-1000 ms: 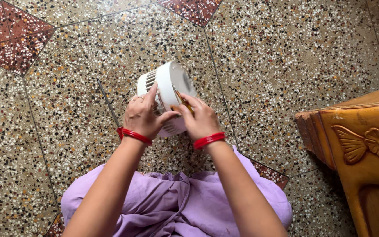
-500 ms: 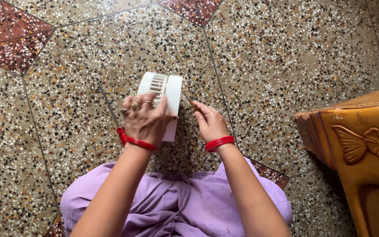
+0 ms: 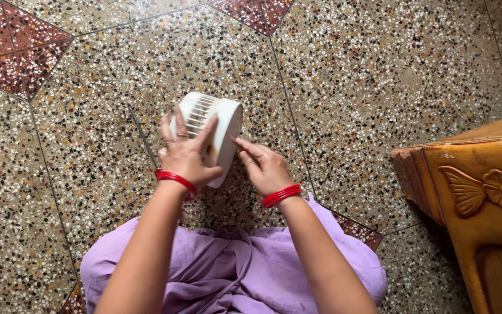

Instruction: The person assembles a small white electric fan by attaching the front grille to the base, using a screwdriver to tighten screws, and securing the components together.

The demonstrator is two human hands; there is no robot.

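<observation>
Fingers: those of the left hand (image 3: 186,156) are spread and wrapped over the small white fan housing (image 3: 211,132), gripping its slatted grille side; the right hand (image 3: 265,167) has its fingers loosely extended, tips touching the housing's flat face, nothing visibly clasped.
Hand pose: both forearms reach forward from the lilac-clad lap (image 3: 233,267), with red bangles (image 3: 175,180) at each wrist.
Fan housing: tipped on edge, held just above the floor between the two hands.
Thin metal tool: lies on the floor (image 3: 143,136), just left of the left hand.
Surface: speckled terrazzo floor (image 3: 379,75) with dark red inset tiles.
Room: carved wooden furniture (image 3: 477,186) at the right.
</observation>
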